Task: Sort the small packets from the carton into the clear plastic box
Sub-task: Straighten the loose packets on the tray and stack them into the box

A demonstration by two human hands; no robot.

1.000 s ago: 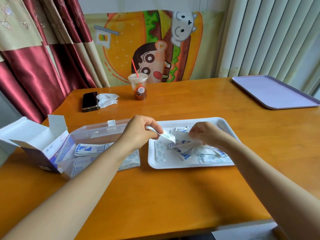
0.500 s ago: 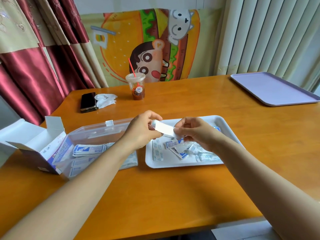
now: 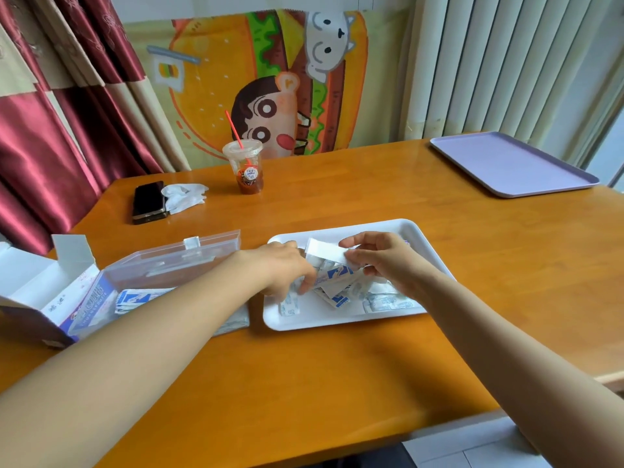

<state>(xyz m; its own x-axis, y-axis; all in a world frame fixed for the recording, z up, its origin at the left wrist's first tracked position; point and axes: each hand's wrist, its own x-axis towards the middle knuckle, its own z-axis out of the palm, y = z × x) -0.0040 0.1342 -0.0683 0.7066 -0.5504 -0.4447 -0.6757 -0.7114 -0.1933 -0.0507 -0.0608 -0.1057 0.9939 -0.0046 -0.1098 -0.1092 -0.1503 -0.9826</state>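
Glossy wooden table (image 3: pixel 337 366), clear plastic box (image 3: pixel 162 268)

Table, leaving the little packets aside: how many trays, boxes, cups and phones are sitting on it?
Trays: 2, a white tray and a purple tray
Boxes: 2, a clear plastic box and a carton
Cups: 1, a cup with a straw
Phones: 1, a phone
Total: 6
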